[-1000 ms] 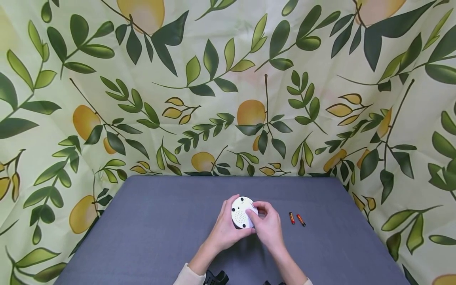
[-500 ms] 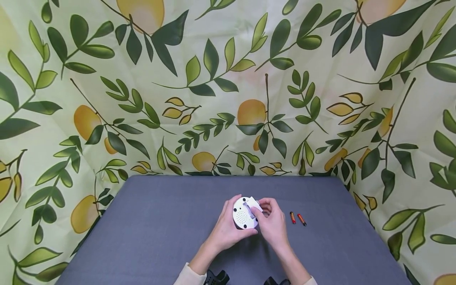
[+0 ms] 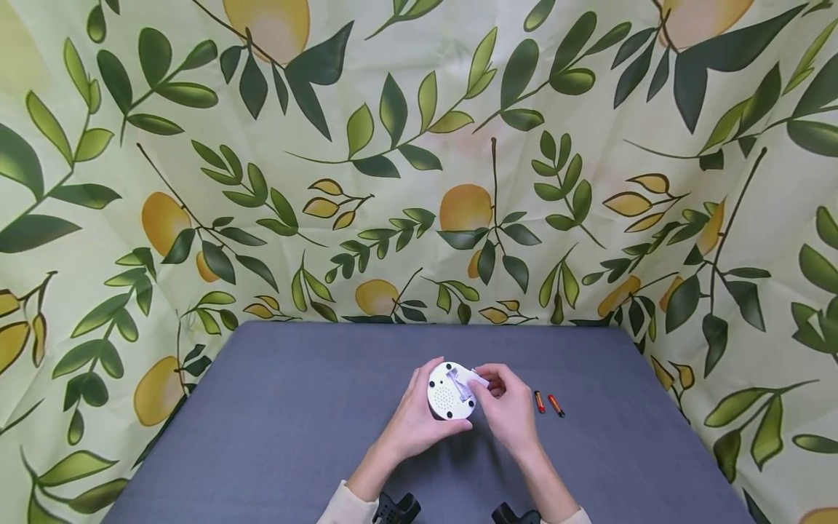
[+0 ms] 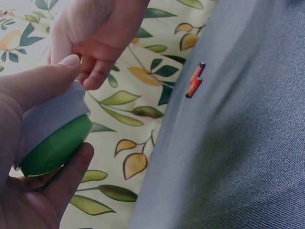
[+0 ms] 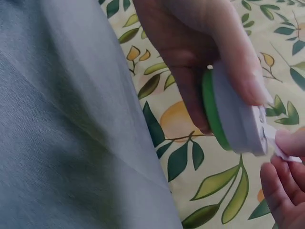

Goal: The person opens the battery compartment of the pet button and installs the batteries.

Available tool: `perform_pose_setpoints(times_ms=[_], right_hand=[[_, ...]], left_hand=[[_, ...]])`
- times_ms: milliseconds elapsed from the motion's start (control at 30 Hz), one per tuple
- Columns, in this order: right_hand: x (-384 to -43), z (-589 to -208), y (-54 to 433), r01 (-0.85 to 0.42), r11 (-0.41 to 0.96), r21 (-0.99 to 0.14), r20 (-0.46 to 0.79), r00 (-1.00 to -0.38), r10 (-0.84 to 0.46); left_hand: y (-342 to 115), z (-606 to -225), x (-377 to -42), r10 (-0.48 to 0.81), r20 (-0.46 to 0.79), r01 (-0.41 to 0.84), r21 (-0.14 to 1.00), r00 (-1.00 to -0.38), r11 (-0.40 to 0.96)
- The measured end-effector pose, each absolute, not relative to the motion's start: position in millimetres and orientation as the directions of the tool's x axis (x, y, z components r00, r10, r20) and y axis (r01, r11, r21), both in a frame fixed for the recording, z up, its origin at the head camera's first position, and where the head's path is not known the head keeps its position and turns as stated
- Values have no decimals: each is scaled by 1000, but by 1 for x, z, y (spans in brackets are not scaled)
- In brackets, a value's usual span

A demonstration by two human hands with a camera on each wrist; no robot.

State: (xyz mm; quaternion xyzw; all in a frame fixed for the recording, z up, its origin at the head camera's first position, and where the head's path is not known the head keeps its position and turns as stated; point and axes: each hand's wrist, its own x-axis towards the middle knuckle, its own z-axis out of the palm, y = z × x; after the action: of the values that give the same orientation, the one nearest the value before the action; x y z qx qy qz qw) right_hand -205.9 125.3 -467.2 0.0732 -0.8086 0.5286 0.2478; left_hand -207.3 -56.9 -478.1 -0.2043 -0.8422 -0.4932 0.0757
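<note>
My left hand (image 3: 419, 416) grips a round white device (image 3: 445, 397) by its rim, underside turned up. That face has small dark feet, a cluster of speaker holes and an uncovered battery compartment (image 3: 460, 386). In the left wrist view the device's other side shows a green band (image 4: 57, 148). Thumb and fingers of my right hand (image 3: 511, 411) pinch a small white battery cover (image 3: 481, 378), tilted at the compartment's edge. Whether the cover still touches the device is hard to tell. To the right of my right hand lie two orange-and-black batteries, one (image 3: 540, 402) beside the other (image 3: 556, 405).
A grey cloth-covered table (image 3: 294, 415) spreads beneath both hands. Patterned fabric (image 3: 393, 240) with leaves and fruit hangs behind it and at both sides. Black wrist camera mounts (image 3: 396, 509) sit at the lower edge of the head view.
The battery cover has come up off the device's underside and moved to the right in my right hand, baring the compartment. My left hand keeps its hold; the batteries lie unmoved.
</note>
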Motion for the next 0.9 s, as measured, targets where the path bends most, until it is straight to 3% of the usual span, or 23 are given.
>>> perform_pose_setpoints(times_ms=[467, 900], right_hand=[[-227, -451, 157, -324, 342, -882, 357, -933, 38], [-259, -469, 164, -254, 456, -853, 275, -961, -23]], left_hand=[[-64, -475, -212, 273, 323, 410, 831, -906, 376], [-68, -473, -213, 276, 313, 402, 831, -909, 384]])
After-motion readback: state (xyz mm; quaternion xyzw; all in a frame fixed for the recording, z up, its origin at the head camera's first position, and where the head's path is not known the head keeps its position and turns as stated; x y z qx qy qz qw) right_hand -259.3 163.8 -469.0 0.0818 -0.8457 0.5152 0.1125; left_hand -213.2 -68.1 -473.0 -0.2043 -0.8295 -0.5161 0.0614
